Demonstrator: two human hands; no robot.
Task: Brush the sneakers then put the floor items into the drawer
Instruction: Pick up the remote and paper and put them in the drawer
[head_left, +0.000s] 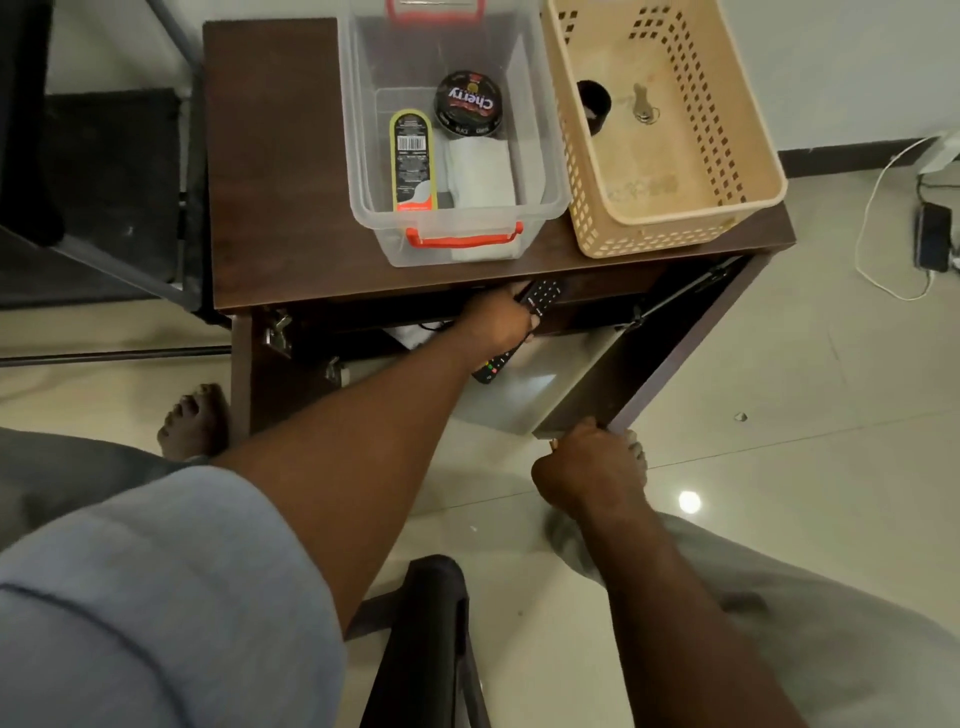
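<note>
The drawer (550, 395) of the dark wooden table (270, 156) is pulled out towards me, its pale inside showing. My left hand (496, 322) reaches into the drawer and grips a black remote control (540, 296), whose button end sticks out past my fingers while its lower end shows below my wrist. My right hand (589, 470) grips the front right corner of the drawer's dark front panel. No sneakers or brush are in view.
On the table stand a clear plastic box (540, 171) with orange handles, holding a polish tin (470, 104), a tube (413, 161) and a white cloth, and a beige perforated basket (758, 171) with keys. A dark chair frame (431, 649) is below me. Cables (878, 208) lie at right.
</note>
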